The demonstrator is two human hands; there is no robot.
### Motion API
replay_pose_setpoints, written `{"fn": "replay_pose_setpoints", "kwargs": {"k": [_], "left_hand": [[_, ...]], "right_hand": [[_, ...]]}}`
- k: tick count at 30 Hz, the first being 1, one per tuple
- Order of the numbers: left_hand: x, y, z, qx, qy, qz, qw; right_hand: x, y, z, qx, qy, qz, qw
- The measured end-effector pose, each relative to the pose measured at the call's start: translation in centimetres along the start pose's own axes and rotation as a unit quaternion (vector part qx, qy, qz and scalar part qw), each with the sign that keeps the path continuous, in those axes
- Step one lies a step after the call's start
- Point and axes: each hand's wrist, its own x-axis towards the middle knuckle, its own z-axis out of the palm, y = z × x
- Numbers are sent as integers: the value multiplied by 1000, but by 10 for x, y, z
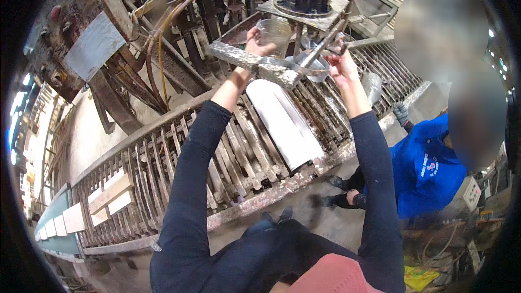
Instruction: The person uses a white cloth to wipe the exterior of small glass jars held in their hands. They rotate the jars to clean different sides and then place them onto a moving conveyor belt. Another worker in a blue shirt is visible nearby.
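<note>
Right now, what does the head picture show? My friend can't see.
A person in dark sleeves reaches out, left hand at a clear tub, right hand beside a clear bowl, over dirty slats. A long white piece lies on them; a co-worker in blue is at the right.

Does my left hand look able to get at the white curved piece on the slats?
Probably yes: the white curved piece lies mostly uncovered, though the left hand would likely have to leave the clear container first.
</note>
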Motion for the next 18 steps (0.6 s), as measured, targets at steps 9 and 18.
{"fn": "replay_pose_setpoints", "kwargs": {"k": [9,18], "left_hand": [[-7,19,25,294,36,161,941],[1,10,24,287,24,203,936]], "right_hand": [[-5,-5,-7,-12,-40,-15,999],[1,-8,-10,-10,-70,14,997]]}}
